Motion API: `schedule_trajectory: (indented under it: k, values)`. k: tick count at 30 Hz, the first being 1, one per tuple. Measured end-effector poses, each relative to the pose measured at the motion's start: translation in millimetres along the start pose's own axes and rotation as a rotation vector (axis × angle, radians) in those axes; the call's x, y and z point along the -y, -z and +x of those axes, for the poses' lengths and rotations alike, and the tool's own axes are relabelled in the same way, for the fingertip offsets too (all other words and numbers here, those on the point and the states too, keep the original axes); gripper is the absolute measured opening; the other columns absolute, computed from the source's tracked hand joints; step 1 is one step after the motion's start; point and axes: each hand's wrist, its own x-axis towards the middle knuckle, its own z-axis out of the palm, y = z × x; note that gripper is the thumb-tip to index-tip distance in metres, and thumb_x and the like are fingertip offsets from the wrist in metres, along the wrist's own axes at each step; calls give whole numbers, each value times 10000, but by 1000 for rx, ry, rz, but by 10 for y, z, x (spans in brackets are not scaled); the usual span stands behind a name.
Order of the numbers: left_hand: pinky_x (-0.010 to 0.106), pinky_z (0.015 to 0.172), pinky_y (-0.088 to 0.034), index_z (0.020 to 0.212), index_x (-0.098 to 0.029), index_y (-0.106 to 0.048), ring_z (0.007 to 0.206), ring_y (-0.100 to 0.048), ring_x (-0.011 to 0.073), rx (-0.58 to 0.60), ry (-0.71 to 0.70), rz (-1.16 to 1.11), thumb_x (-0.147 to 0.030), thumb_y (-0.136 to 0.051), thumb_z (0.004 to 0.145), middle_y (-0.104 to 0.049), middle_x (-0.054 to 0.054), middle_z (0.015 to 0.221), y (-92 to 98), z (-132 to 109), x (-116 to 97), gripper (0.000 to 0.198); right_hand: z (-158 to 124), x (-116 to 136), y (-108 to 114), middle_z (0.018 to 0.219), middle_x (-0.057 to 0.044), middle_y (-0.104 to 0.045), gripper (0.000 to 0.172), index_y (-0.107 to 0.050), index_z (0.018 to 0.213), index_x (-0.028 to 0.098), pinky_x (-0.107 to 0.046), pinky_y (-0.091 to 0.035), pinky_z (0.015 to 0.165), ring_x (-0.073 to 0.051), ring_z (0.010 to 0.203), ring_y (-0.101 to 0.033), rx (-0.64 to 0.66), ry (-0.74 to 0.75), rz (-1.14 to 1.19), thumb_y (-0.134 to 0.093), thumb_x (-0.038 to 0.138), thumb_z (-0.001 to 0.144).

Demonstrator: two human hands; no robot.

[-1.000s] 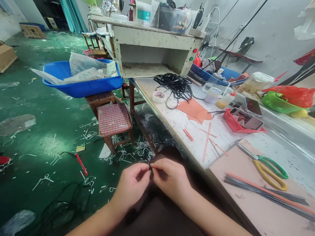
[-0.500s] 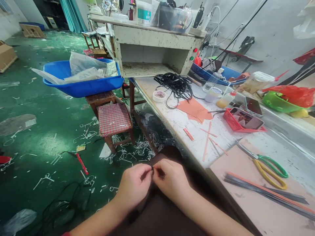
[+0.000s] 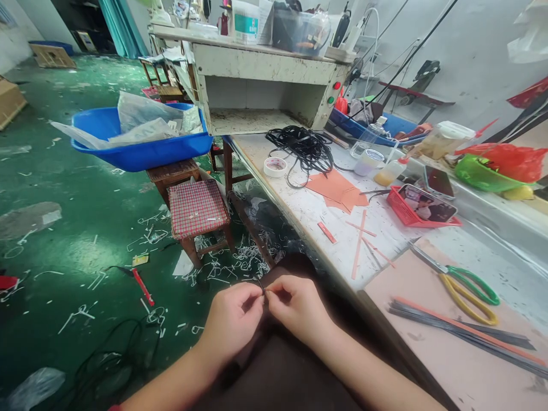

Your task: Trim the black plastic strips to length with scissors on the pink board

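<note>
My left hand (image 3: pixel 234 315) and my right hand (image 3: pixel 298 305) meet above my dark-covered lap, thumbs and forefingers pinched together. Between their fingertips is a thin black strip (image 3: pixel 259 281), its short end poking up; most of it is hidden by the fingers. Both hands are closed on it. On the table to the right lie scissors (image 3: pixel 464 285) with one green and one yellow handle, and a bundle of black and orange strips (image 3: pixel 462 331). Farther back sits a tangled heap of black cord (image 3: pixel 302 149) beside a roll of tape (image 3: pixel 275 166) and orange sheets (image 3: pixel 338 190).
A worktable (image 3: pixel 299 208) runs along my right, its edge close to my right forearm. It carries a red basket (image 3: pixel 411 214) with a phone on it and a bottle (image 3: pixel 390 172). On the left, a checked stool (image 3: pixel 199 208) and a blue tub (image 3: pixel 141 155) stand above the scrap-strewn floor.
My right hand has shifted slightly, its fingertips still meeting the left ones at the black strip. The whole view has moved a little; the table items lie as before.
</note>
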Motion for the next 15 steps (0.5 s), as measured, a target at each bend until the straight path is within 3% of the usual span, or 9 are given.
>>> schedule_trajectory:
  k: [5,10,15]
  values:
    - [223,556,-421,597,-168,-621,562,-538,135,10,-11,-15,-176,-453,730,-616,11,595,-16,10,-37,214,2,-19,-28,521,-16,-619,127,-572,541,173,-207,-420,455,-128,462,-553,-72,36,-31,-476,136,617]
    - [206,524,-424,612,-167,-621,547,-526,130,19,55,-145,-238,-493,721,-593,1,579,-9,22,-4,183,16,-34,-21,495,-5,-624,140,-569,532,173,-177,-419,419,-114,434,-559,-57,-17,22,-486,153,642]
    - [223,553,-425,613,-172,-617,573,-537,140,34,37,-70,-220,-459,720,-606,9,601,-6,25,-17,197,29,-26,-3,486,4,-616,143,-571,534,174,-166,-403,408,-105,424,-549,-31,-5,-3,-500,154,657]
